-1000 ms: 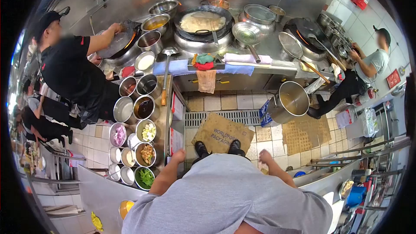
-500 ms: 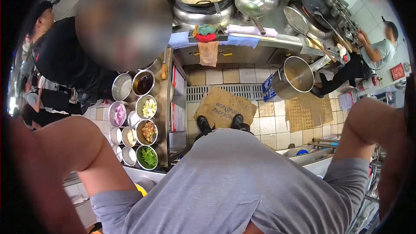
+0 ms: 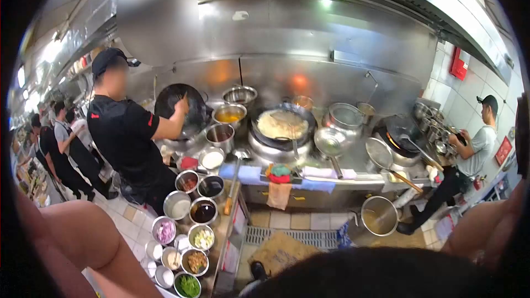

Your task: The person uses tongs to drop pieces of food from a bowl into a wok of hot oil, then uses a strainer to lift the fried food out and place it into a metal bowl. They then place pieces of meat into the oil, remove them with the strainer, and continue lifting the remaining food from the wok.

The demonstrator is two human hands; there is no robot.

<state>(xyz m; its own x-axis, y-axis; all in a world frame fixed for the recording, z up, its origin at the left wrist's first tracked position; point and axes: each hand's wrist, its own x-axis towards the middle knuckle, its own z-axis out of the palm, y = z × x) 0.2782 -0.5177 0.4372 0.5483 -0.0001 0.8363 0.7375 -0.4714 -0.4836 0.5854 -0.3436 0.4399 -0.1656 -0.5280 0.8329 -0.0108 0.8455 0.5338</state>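
Both my arms are raised and bent at the picture's sides, my left arm (image 3: 77, 232) at the lower left and my right arm (image 3: 480, 223) at the lower right. Each forearm runs up out of the frame, so neither hand shows, nor anything they may hold. Closest to my left arm is a cluster of metal containers, among them chopped greens (image 3: 189, 285), diced meat-like pieces (image 3: 196, 262) and chopped purple onion (image 3: 164, 230). Ahead, a wok (image 3: 282, 126) holds a pale, flat food with a long-handled tool resting in it.
At left, a co-worker in black (image 3: 124, 138) handles a dark wok (image 3: 179, 111); another person (image 3: 480, 138) stands at the right. A ladle (image 3: 236, 179) and strainer (image 3: 379, 152) lie along the counter. A tall pot (image 3: 379, 215) stands on the floor. A dark rounded shape (image 3: 381, 276) covers the bottom.
My view has tilted upward: the stove now sits lower, and the back wall and hood have appeared. My shirt has left the view. The left co-worker's upper body and wok now show.
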